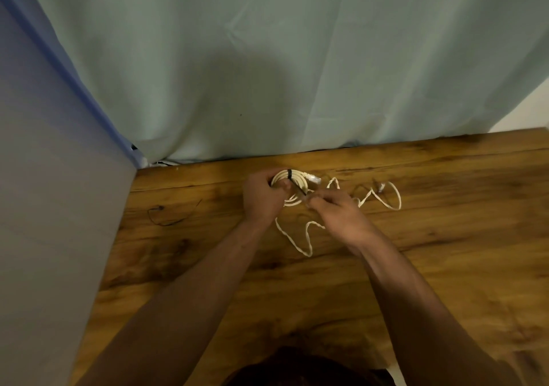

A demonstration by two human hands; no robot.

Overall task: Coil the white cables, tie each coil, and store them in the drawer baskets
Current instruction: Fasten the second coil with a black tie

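A coiled white cable (pixel 292 178) rests on the wooden table (pixel 416 267) near its far edge, its clear plug (pixel 315 178) sticking out to the right. My left hand (pixel 263 197) grips the coil's left side. A black tie (pixel 297 188) wraps over the coil's top, and my right hand (pixel 338 210) pinches its loose end, pulling it down to the right. A second, loose white cable (pixel 307 238) snakes across the table under my right hand and loops out to the right (pixel 390 198). No drawer or basket shows in the head view.
A pale green curtain (pixel 282 59) hangs behind the table's far edge. A grey panel (pixel 53 207) bounds the table on the left. A thin black tie (pixel 169 218) lies on the wood at the left.
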